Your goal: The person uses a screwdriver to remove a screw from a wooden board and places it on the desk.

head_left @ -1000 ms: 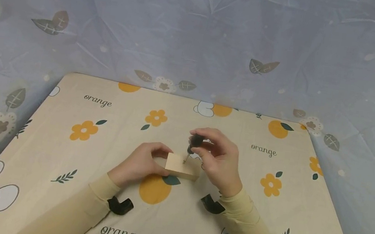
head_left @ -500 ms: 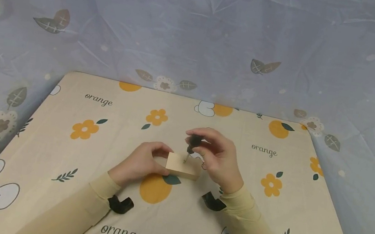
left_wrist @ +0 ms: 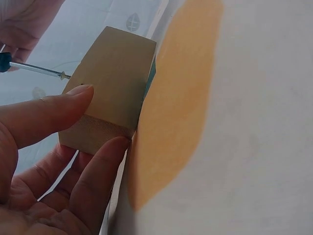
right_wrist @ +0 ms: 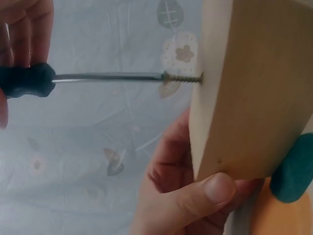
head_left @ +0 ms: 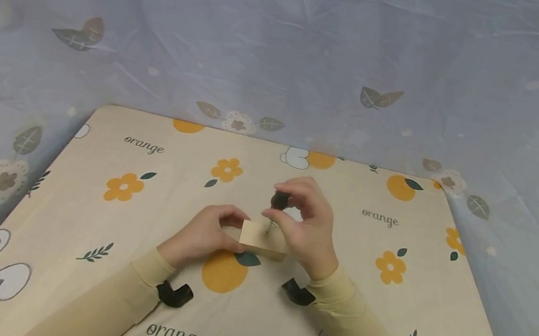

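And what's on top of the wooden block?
A screw stands point-down on the wooden block, a screwdriver at the screw's head; any part sunk into the wood is hidden.

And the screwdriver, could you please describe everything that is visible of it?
The screwdriver has a dark, bluish handle, gripped by the right hand, and a slim, straight, metal-looking shaft. It stands roughly upright over the wooden block, tip meeting the head of a screw. The tip's shape is hidden.
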The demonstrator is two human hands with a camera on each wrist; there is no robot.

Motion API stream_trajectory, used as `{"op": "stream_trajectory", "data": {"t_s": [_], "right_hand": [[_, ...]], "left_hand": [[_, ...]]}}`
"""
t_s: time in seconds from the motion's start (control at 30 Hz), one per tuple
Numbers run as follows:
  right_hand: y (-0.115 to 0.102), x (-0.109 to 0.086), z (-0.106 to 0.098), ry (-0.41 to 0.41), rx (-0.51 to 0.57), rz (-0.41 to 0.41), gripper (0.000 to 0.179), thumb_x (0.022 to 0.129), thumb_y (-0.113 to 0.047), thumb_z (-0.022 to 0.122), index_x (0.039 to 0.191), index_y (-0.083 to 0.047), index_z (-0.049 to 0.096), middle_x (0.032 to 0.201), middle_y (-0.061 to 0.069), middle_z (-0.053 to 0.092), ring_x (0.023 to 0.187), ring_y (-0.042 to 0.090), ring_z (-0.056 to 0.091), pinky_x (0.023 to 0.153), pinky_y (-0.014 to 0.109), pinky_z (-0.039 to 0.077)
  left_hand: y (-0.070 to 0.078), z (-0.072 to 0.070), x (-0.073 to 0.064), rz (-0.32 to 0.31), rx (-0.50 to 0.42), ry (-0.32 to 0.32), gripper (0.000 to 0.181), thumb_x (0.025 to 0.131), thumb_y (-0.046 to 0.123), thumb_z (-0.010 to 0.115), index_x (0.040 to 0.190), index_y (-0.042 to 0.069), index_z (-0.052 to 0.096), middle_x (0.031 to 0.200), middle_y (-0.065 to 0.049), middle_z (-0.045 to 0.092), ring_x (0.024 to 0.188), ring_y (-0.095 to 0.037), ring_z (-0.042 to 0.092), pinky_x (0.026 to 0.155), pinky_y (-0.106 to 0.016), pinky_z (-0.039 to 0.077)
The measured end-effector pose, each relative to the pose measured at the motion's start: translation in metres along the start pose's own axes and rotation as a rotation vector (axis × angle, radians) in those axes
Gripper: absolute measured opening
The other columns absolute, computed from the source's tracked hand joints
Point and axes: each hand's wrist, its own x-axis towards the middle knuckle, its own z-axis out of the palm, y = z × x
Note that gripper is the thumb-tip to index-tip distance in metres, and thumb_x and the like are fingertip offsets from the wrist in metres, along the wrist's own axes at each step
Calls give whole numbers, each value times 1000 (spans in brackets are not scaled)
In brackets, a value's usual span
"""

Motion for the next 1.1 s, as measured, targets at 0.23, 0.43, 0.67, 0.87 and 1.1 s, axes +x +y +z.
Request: {"op": "stream_trajectory", "data": {"t_s": [0.23,0.43,0.67,0.87,1.1], "right_hand": [[-2,-2,0,68,-68,18,42,75,19,86,113,7,73,92,15,65,84,14,67,70,21,57],[-4,0,0,59,-75,17,40,77,19,84,113,4,75,95,16,70,85,15,69,72,22,60],[-5,0,-2,7,-61,20,39,84,22,75,118,3,75,107,20,75,91,24,78,79,30,66],[-5,0,-4,-46,-56,29,40,89,22,70,123,1,73,114,18,76,95,30,80,83,31,66],[-2,0,-3,4,-142,28,49,78,11,89,122,-3,72,116,14,71,100,18,69,82,26,63]], "left_hand": [[1,2,0,-3,-14,-13,48,77,13,94,122,19,76,115,2,80,112,-19,71,111,-49,52],[-2,2,0,-2,-9,-6,48,77,12,94,121,21,76,114,4,80,111,-17,71,108,-44,52],[-1,1,0,-3,6,-1,49,77,13,94,122,20,76,116,3,80,113,-18,71,110,-48,51],[2,1,-1,-10,4,-5,49,77,13,94,123,20,76,115,3,80,112,-17,71,110,-48,52],[0,0,-1,-12,-8,-9,48,78,13,94,122,19,76,115,3,80,111,-17,71,109,-48,52]]}}
